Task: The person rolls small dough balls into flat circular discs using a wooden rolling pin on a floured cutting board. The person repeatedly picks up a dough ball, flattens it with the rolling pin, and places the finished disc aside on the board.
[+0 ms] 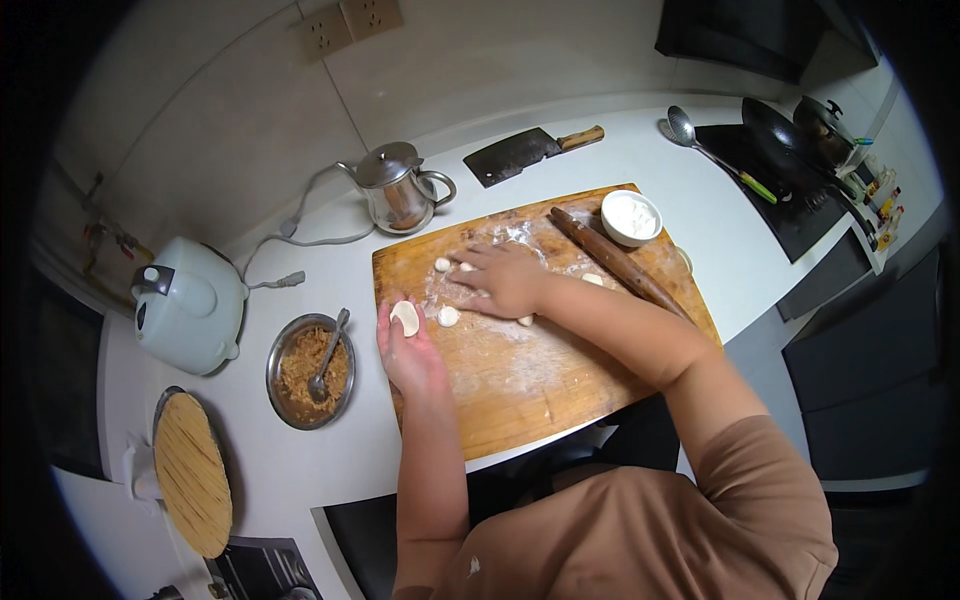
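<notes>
Nearest is the person's soft brown shirt, with a pale smudge on its front. Low on the left, a round ridged tray, tan and striped, is seen at a slant.

The wooden board is worn, scuffed and streaked with flour; its near edge runs close to the front of the smooth white tabletop. A broad strip of wood gives room between the hands and that edge. Left of the board, a shiny steel bowl holds a crumbly brown filling and a metal spoon, its handle pointing away.

Over the board's left edge, the left hand has its grip on a dough disc, thin, pale and slightly oval, held between thumb and fingers. Its flat face turns upward, its long axis running roughly away from the person. The right hand lies palm down, fingers spread, among small dough pieces; whether anything sits under the palm, I cannot tell.

Beyond the right forearm, a dark wooden rolling pin slants from far left to near right, beside a white bowl of powder. Past the board's far edge stand a steel kettle and a flat-lying cleaver.
</notes>
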Tool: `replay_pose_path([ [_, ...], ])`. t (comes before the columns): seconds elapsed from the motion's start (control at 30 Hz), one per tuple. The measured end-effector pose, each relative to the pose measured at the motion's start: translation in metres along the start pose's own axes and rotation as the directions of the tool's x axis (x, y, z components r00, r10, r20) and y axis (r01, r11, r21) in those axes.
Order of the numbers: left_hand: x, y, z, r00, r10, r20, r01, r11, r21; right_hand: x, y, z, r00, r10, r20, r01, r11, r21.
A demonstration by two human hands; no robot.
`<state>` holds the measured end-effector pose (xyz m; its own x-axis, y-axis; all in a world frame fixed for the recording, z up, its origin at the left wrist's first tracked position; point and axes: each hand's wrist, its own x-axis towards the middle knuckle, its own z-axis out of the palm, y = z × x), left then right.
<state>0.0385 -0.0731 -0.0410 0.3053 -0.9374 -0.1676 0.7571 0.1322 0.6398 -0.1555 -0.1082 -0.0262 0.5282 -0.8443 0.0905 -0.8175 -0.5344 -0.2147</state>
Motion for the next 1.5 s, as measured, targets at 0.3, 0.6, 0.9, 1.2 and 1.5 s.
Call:
replay_pose_path([
  [0.3,-0.018,0.003,0.014,0.997,-0.064,0.037,0.064,0.998,0.011,-0.124,0.023,-0.035,0.908,0.281,-0.310,-0.185,0.934,0.305],
  [0.6,-0.016,0.002,0.009,0.996,-0.066,0.058,0.068,0.997,-0.021,-0.113,-0.016,0.005,0.945,0.307,-0.116,-0.298,0.950,0.090],
  [0.9,0.000,-0.001,-0.002,0.999,-0.013,0.030,0.014,1.000,-0.015,0.034,0.022,0.013,0.960,0.183,-0.214,-0.107,0.940,0.322],
  [1.2,0.004,-0.002,-0.007,1.000,-0.005,0.015,0.005,1.000,-0.002,0.037,0.001,0.011,0.937,-0.341,0.079,0.283,0.872,0.399],
  [1.5,-0.009,-0.001,0.003,0.999,-0.047,0.017,0.047,0.999,-0.015,-0.110,-0.007,-0.014,0.925,-0.379,0.026,0.371,0.915,0.160],
])
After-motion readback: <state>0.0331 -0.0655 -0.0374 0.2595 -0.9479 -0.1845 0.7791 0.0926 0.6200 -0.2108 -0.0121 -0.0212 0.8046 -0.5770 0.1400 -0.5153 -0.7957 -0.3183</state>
